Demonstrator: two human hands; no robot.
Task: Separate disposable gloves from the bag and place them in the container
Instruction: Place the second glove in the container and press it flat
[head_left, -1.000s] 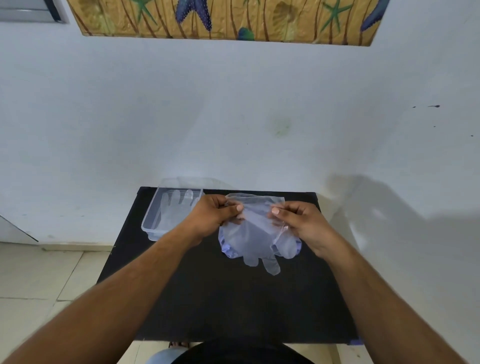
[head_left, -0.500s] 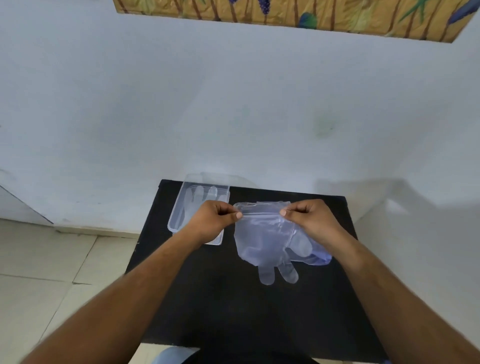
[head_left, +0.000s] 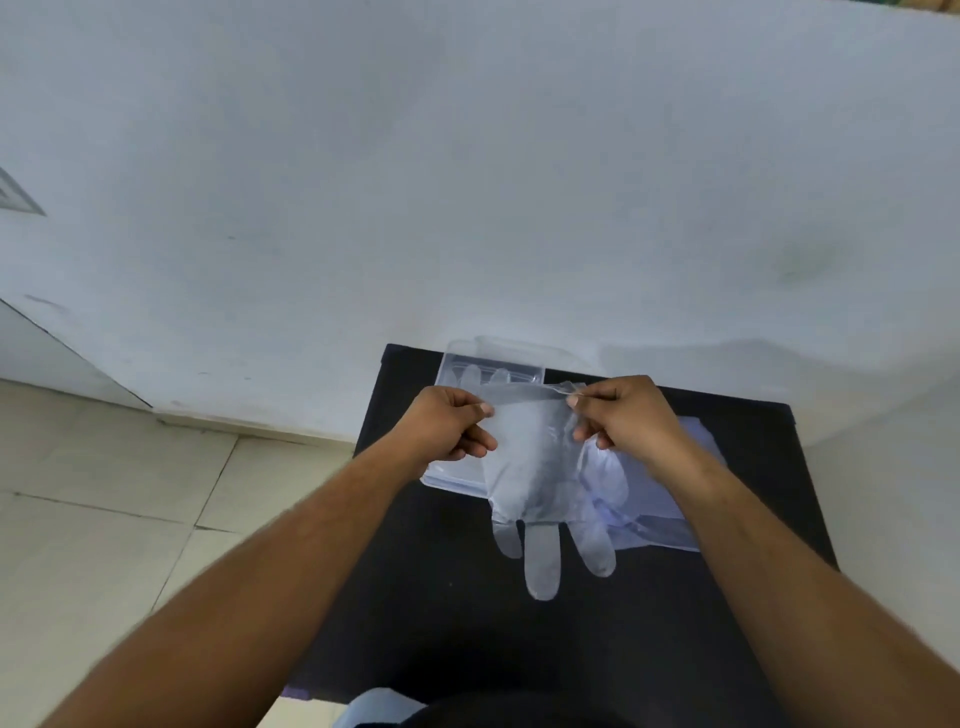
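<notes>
Both hands share one grip on a single clear disposable glove: the left hand pinches the cuff's left corner between thumb and curled fingers, and the right hand pinches the opposite corner, so the cuff edge is drawn taut between them. Each hand is closed on the film, with no other thing in it. Going down in size from there, the pale wall fills the upper part of the view, with tiled floor at the left. A black bench stands against the wall. On its far left part sits a clear plastic container, partly behind the left hand, with at least one glove lying inside. A pale, bluish plastic bag lies on the bench under the right wrist, with more gloves bunched at its mouth. The held glove hangs above the bench between container and bag, its fingers pointing toward the person.
</notes>
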